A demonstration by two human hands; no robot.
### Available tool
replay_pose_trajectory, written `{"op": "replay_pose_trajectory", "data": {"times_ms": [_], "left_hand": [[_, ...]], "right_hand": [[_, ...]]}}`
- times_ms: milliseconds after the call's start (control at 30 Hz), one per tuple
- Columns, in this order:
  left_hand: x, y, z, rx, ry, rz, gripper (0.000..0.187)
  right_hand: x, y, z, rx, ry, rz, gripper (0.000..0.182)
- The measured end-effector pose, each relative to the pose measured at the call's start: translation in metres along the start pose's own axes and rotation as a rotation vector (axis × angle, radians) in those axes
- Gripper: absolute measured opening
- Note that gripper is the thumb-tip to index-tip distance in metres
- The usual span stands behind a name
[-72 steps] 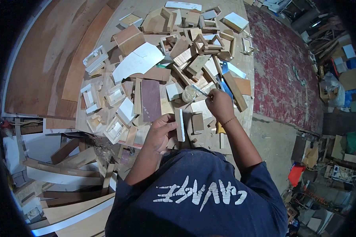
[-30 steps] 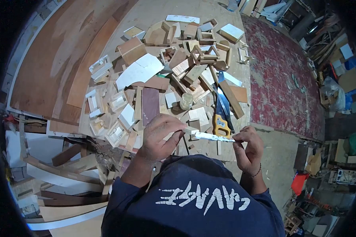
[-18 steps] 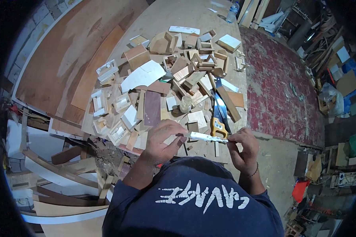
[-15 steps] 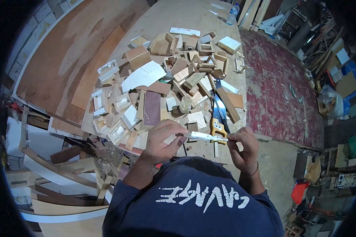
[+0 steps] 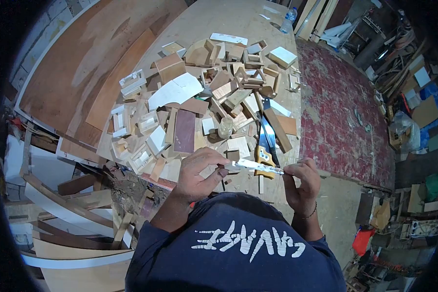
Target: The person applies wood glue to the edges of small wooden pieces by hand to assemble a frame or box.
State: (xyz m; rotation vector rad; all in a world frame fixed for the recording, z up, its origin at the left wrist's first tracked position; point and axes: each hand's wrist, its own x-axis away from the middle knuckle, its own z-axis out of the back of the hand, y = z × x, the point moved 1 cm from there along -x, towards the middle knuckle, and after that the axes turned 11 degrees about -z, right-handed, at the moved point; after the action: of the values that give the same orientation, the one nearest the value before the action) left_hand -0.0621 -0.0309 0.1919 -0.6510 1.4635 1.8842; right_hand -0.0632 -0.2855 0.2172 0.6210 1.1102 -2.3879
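In front of my chest, a narrow white piece with a rough, patchy edge [image 5: 255, 166] is held level between both hands. My left hand [image 5: 199, 171] pinches its left end between thumb and fingers. At the other end, the fingertips of my right hand [image 5: 302, 179] are pinched on the tip. Just beyond the piece, a handsaw [image 5: 265, 153] with a yellow handle lies on the wooden table [image 5: 192, 22], its blade pointing away. What exactly the white piece is cannot be made out.
A heap of small wooden boxes and offcuts [image 5: 228, 92] covers the table's middle. Among them stand a glass jar [image 5: 225, 128] and a white curved board [image 5: 175, 92]. A water bottle [image 5: 288, 20] is at the far right corner. Large panels [image 5: 78, 73] lean at left.
The white piece and my right hand have shifted very slightly to the right. The grip of both hands looks the same, and the view has tilted a little.
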Motion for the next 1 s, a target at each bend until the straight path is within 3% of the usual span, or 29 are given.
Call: {"op": "replay_pose_trajectory", "data": {"times_ms": [367, 733, 1000], "left_hand": [[-0.001, -0.002, -0.005, 0.084, 0.008, 0.046, 0.020], [-0.001, -0.005, -0.001, 0.068, 0.018, 0.053, 0.021], [-0.002, -0.006, -0.005, 0.008, -0.016, 0.047, 0.020]], "right_hand": [[0.000, 0.008, 0.000, 0.067, 0.068, 0.123, 0.021], [0.001, 0.014, -0.002, -0.083, 0.131, 0.047, 0.025], [0.000, 0.011, -0.015, -0.096, 0.038, 0.091, 0.028]]}}
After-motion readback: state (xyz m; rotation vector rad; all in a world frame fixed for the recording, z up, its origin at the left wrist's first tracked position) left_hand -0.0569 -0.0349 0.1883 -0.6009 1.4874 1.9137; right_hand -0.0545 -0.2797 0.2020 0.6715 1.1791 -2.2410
